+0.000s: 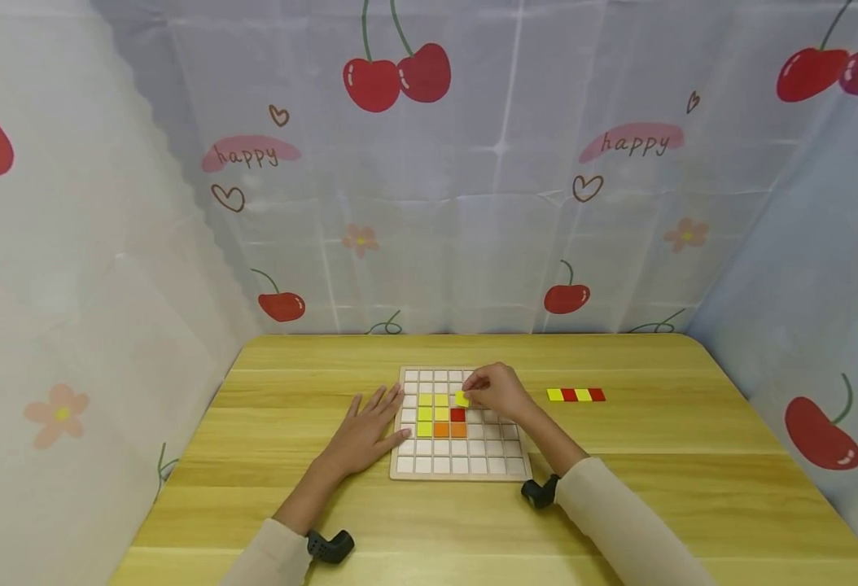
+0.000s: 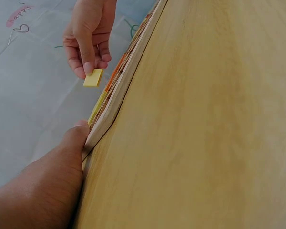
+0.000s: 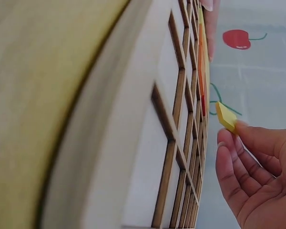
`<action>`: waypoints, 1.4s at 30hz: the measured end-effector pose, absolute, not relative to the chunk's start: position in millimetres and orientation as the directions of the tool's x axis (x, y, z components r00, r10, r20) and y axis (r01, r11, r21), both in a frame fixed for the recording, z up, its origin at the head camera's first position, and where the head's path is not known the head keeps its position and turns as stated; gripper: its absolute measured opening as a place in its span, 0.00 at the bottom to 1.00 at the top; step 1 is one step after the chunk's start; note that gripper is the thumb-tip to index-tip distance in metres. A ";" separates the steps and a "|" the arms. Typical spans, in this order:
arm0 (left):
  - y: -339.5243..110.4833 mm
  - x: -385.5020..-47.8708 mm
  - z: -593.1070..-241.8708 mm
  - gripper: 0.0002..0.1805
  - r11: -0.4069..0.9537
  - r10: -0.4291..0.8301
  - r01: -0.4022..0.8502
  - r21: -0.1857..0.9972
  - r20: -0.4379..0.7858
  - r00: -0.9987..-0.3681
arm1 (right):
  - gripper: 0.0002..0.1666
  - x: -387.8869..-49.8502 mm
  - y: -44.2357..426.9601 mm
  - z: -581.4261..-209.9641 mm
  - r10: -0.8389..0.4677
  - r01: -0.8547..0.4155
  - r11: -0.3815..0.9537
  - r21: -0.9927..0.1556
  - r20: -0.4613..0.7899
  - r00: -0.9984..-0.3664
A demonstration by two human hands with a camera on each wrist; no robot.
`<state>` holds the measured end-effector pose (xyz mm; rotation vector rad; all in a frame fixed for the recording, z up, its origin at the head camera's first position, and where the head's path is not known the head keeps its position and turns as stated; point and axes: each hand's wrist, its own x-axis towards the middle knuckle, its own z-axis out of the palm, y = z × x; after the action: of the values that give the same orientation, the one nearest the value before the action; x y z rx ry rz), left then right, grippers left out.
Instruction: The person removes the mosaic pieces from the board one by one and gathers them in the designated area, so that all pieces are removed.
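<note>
A square wooden grid board with white cells lies on the table. Several yellow tiles, a red tile and two orange tiles fill cells in its left and middle part. My right hand pinches a yellow tile between thumb and fingertips. That tile is held just above the board, over the cell behind the red tile. My left hand lies flat with fingers spread, its fingertips and thumb touching the board's left edge. In the left wrist view, its thumb rests against the board's corner.
Right of the board, a short row of alternating yellow and red tiles lies on the wooden table. A cherry-printed curtain hangs behind and along both sides. Each wrist wears a black device.
</note>
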<state>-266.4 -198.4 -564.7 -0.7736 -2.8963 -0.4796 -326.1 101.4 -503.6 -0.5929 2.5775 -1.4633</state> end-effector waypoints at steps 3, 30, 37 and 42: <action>-198.0 -265.2 -564.9 0.43 0.820 0.465 0.499 0.281 0.182 -0.866 | 0.02 -322.7 105.6 -504.0 -0.370 -0.251 0.450 -0.857 0.077 -0.926; -195.8 -268.5 -566.2 0.44 0.822 0.463 0.499 0.273 0.187 -0.866 | 0.05 -305.4 141.4 -492.9 -0.254 -0.178 0.439 -0.880 0.068 -0.965; -196.7 -266.5 -562.9 0.43 0.822 0.468 0.506 0.262 0.194 -0.862 | 0.08 -312.2 159.6 -490.2 -0.222 -0.146 0.422 -0.895 0.054 -0.974; -198.2 -265.1 -564.1 0.43 0.819 0.470 0.511 0.262 0.205 -0.858 | 0.09 -312.8 169.7 -485.3 -0.193 -0.103 0.415 -0.904 0.023 -0.981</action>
<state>-265.1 -198.2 -564.1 -0.7783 -2.8701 -0.4693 -312.8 169.7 -485.3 -0.2696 2.5707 -1.6323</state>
